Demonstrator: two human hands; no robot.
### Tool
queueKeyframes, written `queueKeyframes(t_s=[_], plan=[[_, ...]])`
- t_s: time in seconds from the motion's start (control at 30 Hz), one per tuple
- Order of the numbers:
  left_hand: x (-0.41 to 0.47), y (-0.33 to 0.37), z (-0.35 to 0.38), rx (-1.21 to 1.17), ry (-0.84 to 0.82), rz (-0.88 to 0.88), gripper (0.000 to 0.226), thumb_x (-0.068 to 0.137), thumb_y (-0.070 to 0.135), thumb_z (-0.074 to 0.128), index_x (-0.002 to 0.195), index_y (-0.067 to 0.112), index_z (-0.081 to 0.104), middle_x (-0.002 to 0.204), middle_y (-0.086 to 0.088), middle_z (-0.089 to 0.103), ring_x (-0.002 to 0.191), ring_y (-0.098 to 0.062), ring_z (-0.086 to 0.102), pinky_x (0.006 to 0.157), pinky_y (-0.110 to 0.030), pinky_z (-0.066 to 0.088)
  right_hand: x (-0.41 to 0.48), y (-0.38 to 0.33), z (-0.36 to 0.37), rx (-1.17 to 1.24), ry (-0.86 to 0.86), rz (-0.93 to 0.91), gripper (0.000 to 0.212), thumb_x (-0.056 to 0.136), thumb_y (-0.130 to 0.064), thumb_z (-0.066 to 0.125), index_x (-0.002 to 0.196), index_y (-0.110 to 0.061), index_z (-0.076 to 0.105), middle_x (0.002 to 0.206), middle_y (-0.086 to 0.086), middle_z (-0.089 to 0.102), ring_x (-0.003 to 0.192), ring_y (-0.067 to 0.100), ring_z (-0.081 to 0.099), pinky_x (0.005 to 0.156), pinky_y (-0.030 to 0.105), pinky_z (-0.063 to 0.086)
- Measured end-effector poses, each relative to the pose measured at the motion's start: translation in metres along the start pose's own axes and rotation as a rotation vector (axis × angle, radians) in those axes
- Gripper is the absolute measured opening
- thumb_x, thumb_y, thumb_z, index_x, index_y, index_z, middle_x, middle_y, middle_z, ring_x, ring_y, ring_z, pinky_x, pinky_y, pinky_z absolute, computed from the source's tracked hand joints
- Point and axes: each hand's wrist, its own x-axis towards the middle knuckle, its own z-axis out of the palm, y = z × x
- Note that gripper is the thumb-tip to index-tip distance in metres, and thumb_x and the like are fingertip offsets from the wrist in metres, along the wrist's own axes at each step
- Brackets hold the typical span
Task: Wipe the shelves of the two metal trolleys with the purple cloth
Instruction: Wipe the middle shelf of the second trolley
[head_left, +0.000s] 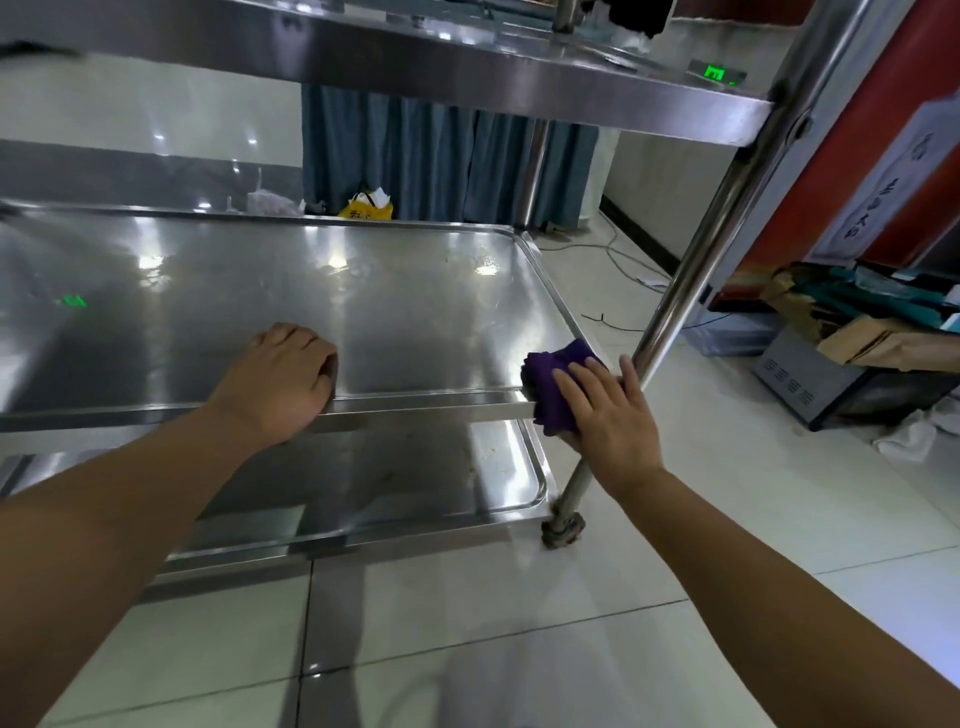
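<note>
Cloth comes under my right hand (608, 415): the purple cloth (558, 384) is bunched on the front right corner of the middle shelf (363, 312) of the trolley (748, 124), draped over the front rim so that part of it hangs down the edge. My fingers (589, 371) lie straight and a little spread on top of it, pressing it flat against the metal rather than clutching it. My outermost finger sits just beside the slanted upright post (691, 291); I cannot tell whether it touches.

My left hand (280, 374) rests further left along the same shelf, just inside the front rim. Its fingers are curled under into a loose fist with the knuckles up. My thumb is hidden, so I cannot tell whether it hooks the rim.

The middle shelf is shiny and throws back ceiling lights and a small green glow. Below it the bottom shelf (415, 467) shows pale specks near its right side. The top shelf (519, 78) runs across above. At the foot of the post a grimy wheel (563, 530) stands on the pale tiled floor (467, 649).

Behind the trolley hangs a blue curtain (415, 150), with a yellow bag (366, 208) on the floor in front of it. A thin cable (618, 254) trails over the tiles, and to the right lies a heap of cardboard (857, 338) and boxes.
</note>
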Motion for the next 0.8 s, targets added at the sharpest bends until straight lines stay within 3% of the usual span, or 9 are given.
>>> queueKeyframes(t_s=[0.23, 0.37, 0.47, 0.57, 0.67, 0.8], plan=[[0.002, -0.006, 0.002, -0.038, -0.011, -0.031, 0.036, 0.083, 0.02, 0.038, 0.095, 0.002, 0.065, 0.098, -0.018, 0.062, 0.101, -0.036, 0.05, 0.087, -0.045, 0.04, 0.007, -0.035, 0.009, 0.091, 0.081, 0.104, 0.071, 0.066, -0.022, 0.087, 0.126, -0.002, 0.054, 0.121, 0.021, 0.061, 0.116, 0.041, 0.056, 0.103, 0.051, 0.039], [0.001, -0.014, 0.008, -0.083, -0.008, -0.007, 0.046, 0.08, 0.025, 0.027, 0.09, 0.0, 0.064, 0.093, -0.02, 0.063, 0.093, -0.036, 0.05, 0.082, -0.046, 0.045, 0.024, -0.083, 0.002, 0.093, 0.117, 0.072, 0.077, 0.062, -0.026, 0.088, 0.126, -0.005, 0.049, 0.118, 0.021, 0.062, 0.113, 0.04, 0.058, 0.1, 0.051, 0.042], [-0.004, -0.014, 0.003, -0.159, 0.033, -0.009, 0.044, 0.08, 0.022, 0.029, 0.094, -0.002, 0.063, 0.095, -0.02, 0.064, 0.097, -0.037, 0.051, 0.08, -0.044, 0.046, 0.036, -0.133, -0.006, 0.093, 0.107, 0.054, 0.084, 0.059, -0.025, 0.09, 0.129, -0.008, 0.045, 0.121, 0.019, 0.06, 0.114, 0.038, 0.057, 0.102, 0.048, 0.042], [-0.013, -0.017, -0.005, -0.265, 0.181, 0.049, 0.027, 0.082, 0.005, 0.05, 0.105, 0.001, 0.064, 0.103, -0.016, 0.064, 0.104, -0.034, 0.052, 0.083, -0.04, 0.043, 0.049, -0.182, -0.011, 0.105, 0.135, 0.062, 0.082, 0.058, -0.021, 0.09, 0.128, -0.007, 0.051, 0.121, 0.019, 0.06, 0.116, 0.038, 0.056, 0.104, 0.048, 0.038], [-0.03, -0.034, -0.013, -0.284, 0.282, 0.115, 0.035, 0.071, -0.004, 0.065, 0.105, 0.005, 0.066, 0.101, -0.01, 0.067, 0.1, -0.031, 0.057, 0.082, -0.037, 0.044, 0.061, -0.227, -0.015, 0.095, 0.144, 0.066, 0.079, 0.06, -0.022, 0.089, 0.128, -0.008, 0.052, 0.123, 0.019, 0.06, 0.117, 0.037, 0.056, 0.107, 0.047, 0.035], [-0.072, -0.098, -0.019, -0.303, 0.346, 0.113, 0.037, 0.069, -0.005, 0.057, 0.103, 0.007, 0.066, 0.097, -0.01, 0.065, 0.096, -0.032, 0.057, 0.083, -0.037, 0.042, 0.075, -0.281, -0.02, 0.108, 0.175, 0.05, 0.076, 0.063, -0.02, 0.086, 0.13, -0.007, 0.052, 0.124, 0.019, 0.059, 0.119, 0.036, 0.054, 0.11, 0.047, 0.031]])
